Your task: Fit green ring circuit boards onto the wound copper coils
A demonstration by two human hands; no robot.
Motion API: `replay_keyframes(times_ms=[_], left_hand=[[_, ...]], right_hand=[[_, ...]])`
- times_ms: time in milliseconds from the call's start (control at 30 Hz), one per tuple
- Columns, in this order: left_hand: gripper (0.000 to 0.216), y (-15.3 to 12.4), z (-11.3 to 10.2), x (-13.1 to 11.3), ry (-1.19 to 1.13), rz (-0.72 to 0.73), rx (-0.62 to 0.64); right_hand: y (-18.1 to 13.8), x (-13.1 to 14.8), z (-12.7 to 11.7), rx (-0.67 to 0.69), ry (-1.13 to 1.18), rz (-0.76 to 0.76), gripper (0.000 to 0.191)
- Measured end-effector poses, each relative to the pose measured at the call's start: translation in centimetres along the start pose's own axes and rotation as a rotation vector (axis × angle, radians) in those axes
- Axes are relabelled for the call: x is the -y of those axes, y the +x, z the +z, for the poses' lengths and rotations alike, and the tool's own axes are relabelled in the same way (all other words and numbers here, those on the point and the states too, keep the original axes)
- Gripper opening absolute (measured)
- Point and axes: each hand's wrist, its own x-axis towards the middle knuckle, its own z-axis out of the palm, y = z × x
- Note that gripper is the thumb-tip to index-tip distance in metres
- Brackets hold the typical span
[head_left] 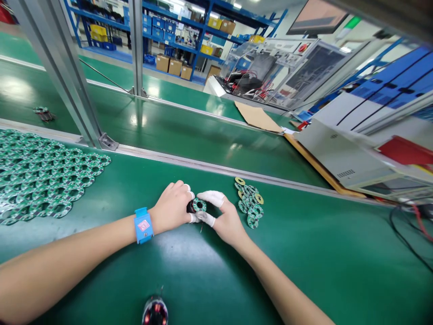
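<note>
Both of my hands meet near the middle of the bench around a small motor stator (190, 207) with dark and copper parts. A green ring-shaped circuit board (204, 206) sits at its end, facing right. My left hand (172, 205), with a blue wrist strap (144, 225), is closed round the stator. White finger cots cover fingertips on both hands. My right hand (229, 222) has thumb and forefinger at opposite edges of the ring board, pinching it. A thin wire hangs below. Just right lies a loose pile of ring boards (252, 201), with some yellowish rings.
Rows of ring boards (40, 176) cover the left of the green bench (304, 253). Another stator (154, 311) stands at the near edge. A metal post (64, 67) rises behind the rail. Beyond it lies a further stator (43, 113). Cables (406, 234) lie at right.
</note>
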Motion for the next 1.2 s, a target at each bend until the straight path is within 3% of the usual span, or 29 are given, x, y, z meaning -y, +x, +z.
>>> replay_keyframes(times_ms=[233,467,833,1067,1200], left_hand=[[0.028,-0.2,0.1,-0.2,-0.047,-0.019,-0.014],[0.025,-0.3,0.2,-0.3,-0.035,-0.045,-0.014],[0.029,-0.2,0.3,-0.3,-0.024,-0.045,-0.016],[0.027,-0.2,0.3,-0.3,-0.054,-0.047,-0.015],[0.026,-0.2,0.2,-0.3,-0.049,-0.044,-0.012]], right_hand=[[-1.2,-0.6,1.2,-0.138,-0.168,-0.056,0.031],[-1.6,-1.0,1.8,-0.177,-0.159,-0.069,0.032],[-1.1,-1.0,1.6,-0.160,0.037,-0.004,0.036],[-1.8,-1.2,2.0,-0.195,-0.007,0.064,0.034],[-1.7,-0.9,1.8,-0.152,-0.009,0.075,0.034]])
